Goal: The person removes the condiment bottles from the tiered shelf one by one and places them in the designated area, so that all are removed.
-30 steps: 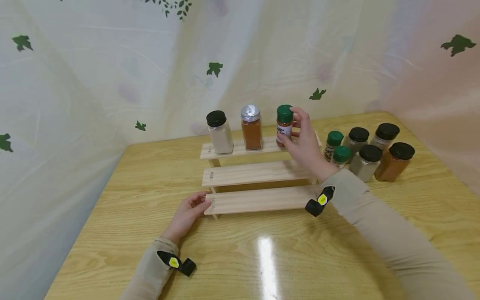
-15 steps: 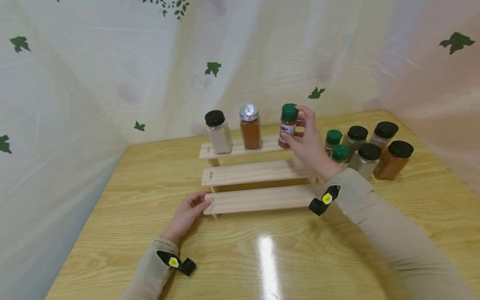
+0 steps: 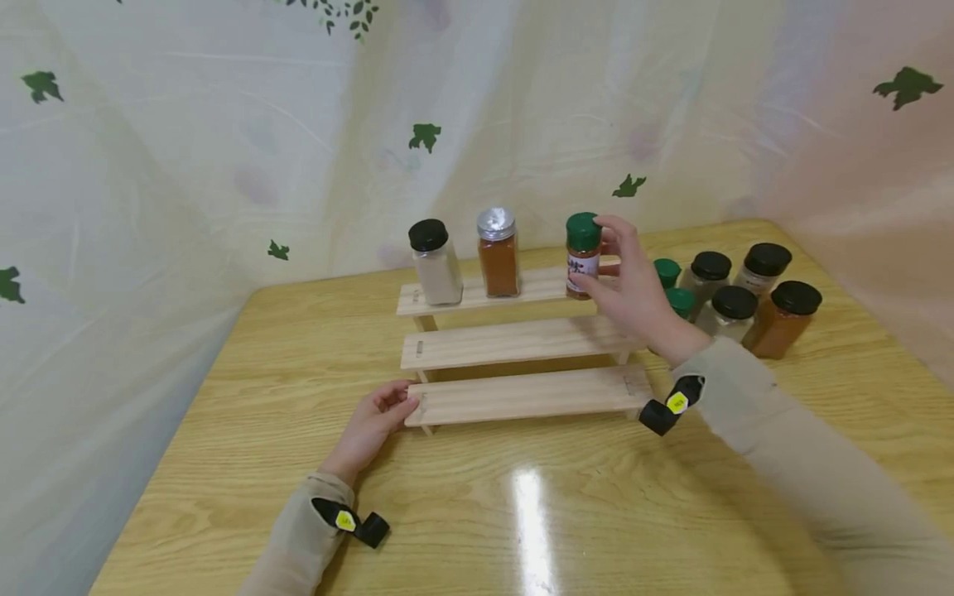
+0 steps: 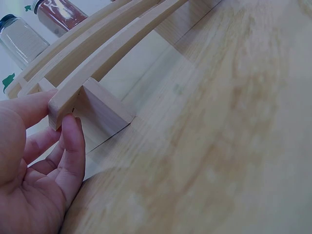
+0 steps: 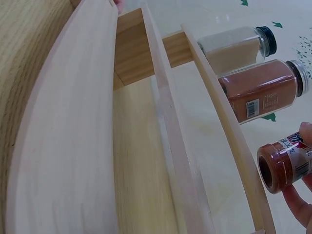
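Note:
My right hand [image 3: 639, 291] holds a small spice jar [image 3: 583, 263] with a green cap and red-brown contents, thumb on its label. The jar is upright at the right part of the top step of a three-step wooden rack [image 3: 514, 396]. In the right wrist view the jar's base [image 5: 267, 168] shows beside the top board; whether it touches the board I cannot tell. My left hand [image 3: 373, 429] pinches the left end of the lowest board, thumb above and fingers below [image 4: 72, 146]. A black-capped jar [image 3: 438, 269] and a silver-capped jar [image 3: 498, 258] stand on the top step.
Right of the rack, several jars stand grouped on the wooden table [image 3: 298, 397]: green-capped ones [image 3: 680, 302] partly behind my right hand, and black-capped ones, including an orange-brown jar [image 3: 782, 323]. A pale curtain [image 3: 224, 149] with green leaf prints hangs behind.
My right hand has moved the green-capped jar to the right along the top step, away from the silver-capped jar. My left hand has stayed on the lowest board.

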{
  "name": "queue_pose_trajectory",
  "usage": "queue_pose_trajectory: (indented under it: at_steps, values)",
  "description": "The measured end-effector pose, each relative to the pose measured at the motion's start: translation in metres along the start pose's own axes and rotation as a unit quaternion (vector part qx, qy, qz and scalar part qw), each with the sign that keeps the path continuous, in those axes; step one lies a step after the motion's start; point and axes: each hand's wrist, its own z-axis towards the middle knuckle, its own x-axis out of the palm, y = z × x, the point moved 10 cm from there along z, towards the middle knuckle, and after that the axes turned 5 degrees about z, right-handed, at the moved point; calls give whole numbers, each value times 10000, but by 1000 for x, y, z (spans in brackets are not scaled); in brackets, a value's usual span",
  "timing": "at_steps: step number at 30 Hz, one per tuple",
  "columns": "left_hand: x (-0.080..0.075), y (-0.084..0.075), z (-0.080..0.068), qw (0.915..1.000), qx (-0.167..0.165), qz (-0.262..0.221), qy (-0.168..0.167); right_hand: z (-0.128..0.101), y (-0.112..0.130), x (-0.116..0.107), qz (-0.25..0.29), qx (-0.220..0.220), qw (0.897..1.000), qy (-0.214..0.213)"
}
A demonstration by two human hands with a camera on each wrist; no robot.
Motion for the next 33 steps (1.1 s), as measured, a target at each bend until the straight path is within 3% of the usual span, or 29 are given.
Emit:
queue_pose_trajectory:
  at_steps: [10,20,27,33]
  values:
    - [-2,2,0,10000,-13,-34,-55,-17,6,-8,-54,-273,9994,182]
    - [0,1,-1,10000,14,-16,6,-37,3,-28,-210,-51,9996,180]
    - [0,1,0,9999,-79,7,91,-56,-5,-39,-365,-26,9989,286]
    - [0,2,0,9998,-105,102,134,-71,-12,-45,-488,-265,9980,311]
